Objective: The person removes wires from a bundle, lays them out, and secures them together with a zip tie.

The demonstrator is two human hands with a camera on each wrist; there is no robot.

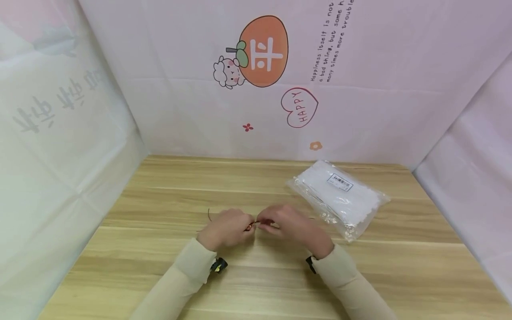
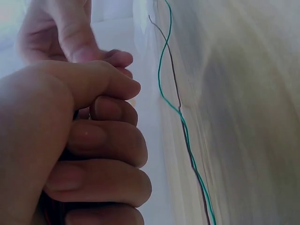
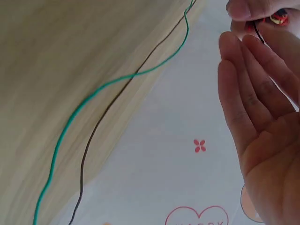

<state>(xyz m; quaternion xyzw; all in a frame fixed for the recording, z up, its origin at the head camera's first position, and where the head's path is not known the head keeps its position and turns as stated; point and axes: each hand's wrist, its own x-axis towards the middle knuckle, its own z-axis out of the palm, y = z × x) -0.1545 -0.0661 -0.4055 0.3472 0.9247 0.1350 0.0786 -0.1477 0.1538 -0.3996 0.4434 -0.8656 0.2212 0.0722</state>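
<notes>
Left hand (image 1: 230, 227), centre of the head view: fingers curled, thumb laid over, gripping a red-and-yellow wire bundle (image 3: 278, 18), mostly hidden in the fist. Right hand (image 1: 290, 223), just beside it: thumb and forefinger appear to pinch a dark wire (image 3: 258, 33) coming from the bundle; the other fingers run straight.

Outward: green wire (image 3: 61, 136) and brown wire (image 3: 89, 145) cross at left in the right-wrist view; their ends cannot be traced. Clear bag (image 1: 340, 195) on the wooden tabletop (image 1: 260, 293), right of centre.

Judgement: step in hand is working the dark wire; next move calls for a firm left grip and fine right fingertip control.
</notes>
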